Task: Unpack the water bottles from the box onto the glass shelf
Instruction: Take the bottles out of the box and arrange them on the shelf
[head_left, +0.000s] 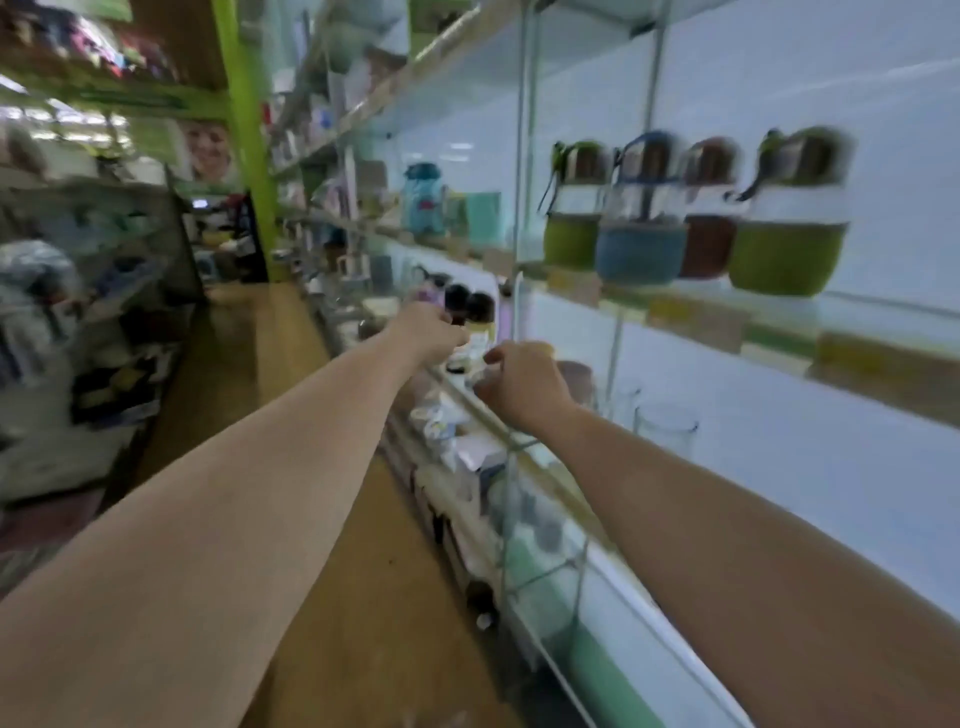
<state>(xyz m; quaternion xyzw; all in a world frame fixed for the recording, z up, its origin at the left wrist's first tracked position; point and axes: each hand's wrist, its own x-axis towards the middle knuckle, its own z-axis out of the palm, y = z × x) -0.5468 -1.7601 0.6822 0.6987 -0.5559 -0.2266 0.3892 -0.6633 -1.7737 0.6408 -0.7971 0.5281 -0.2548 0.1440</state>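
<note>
The picture is motion-blurred. Both my arms reach out to the glass shelf (524, 441) on the right. Two dark-capped water bottles (470, 306) stand on it near its front edge. My left hand (428, 330) has its fingers curled against the nearer dark-capped bottle and appears to grip it. My right hand (524, 387) hovers just right of those bottles with thumb and fingers curved towards them; blur hides whether it holds anything. No box is plainly seen by the hands.
The shelf above carries green (571, 213), blue (641, 223), red (709, 223) and green (789, 228) sleeved bottles. Clear glasses (665, 431) stand behind my right wrist. Packaged goods (467, 457) fill the shelf below. A wooden-floored aisle (270, 353) runs left, with racks beyond.
</note>
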